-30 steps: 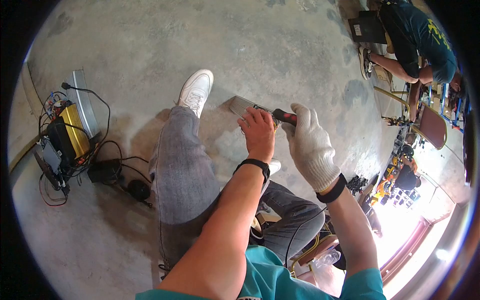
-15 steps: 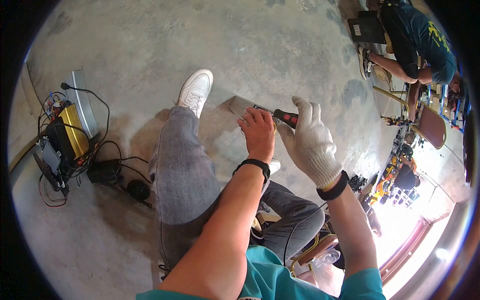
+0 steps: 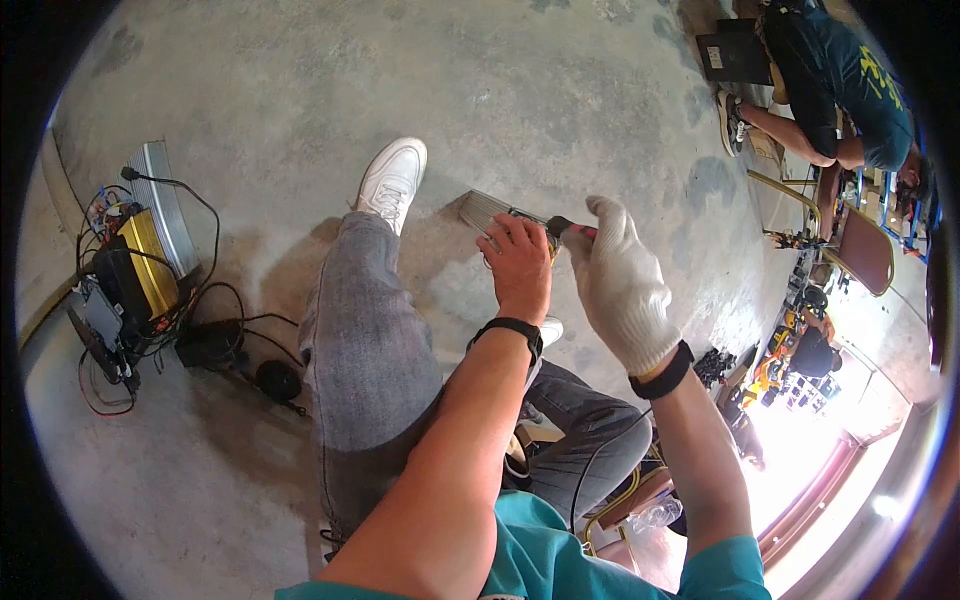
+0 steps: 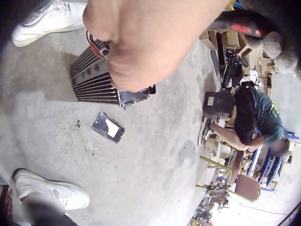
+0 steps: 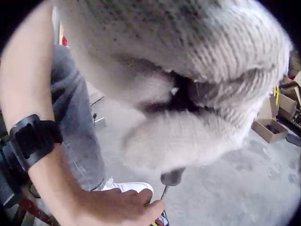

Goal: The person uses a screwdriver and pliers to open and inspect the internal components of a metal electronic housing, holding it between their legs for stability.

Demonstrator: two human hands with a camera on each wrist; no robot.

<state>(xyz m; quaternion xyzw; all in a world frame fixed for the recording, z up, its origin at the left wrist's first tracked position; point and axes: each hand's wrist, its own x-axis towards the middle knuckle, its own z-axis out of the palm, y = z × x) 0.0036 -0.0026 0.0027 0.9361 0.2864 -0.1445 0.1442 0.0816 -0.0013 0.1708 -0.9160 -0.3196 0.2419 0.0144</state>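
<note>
A finned metal case (image 4: 91, 77) stands on the floor between the white shoes, with red and black wires at its upper end. My bare left hand (image 3: 520, 265) grips that end, its fingers bent over the edge; the palm hides part of it in the left wrist view. In my gloved right hand (image 3: 625, 290) is a screwdriver (image 5: 172, 177) with a black and red handle. Its shaft points down at the wired end, beside the left fingertips. The glove covers most of the handle, and the tip is hidden behind the left hand in the right wrist view.
A small dark cover plate (image 4: 108, 127) with a white label lies on the concrete, small screws (image 4: 78, 124) beside it. To the left sit a yellow-and-black device (image 3: 150, 262) and tangled cables. Another person (image 3: 850, 90) bends over near a brown chair (image 3: 863, 252).
The right hand's fingers loosened from the screwdriver handle, spreading away, then closed round it again, covering more of it. The left hand and the case have stayed in place.
</note>
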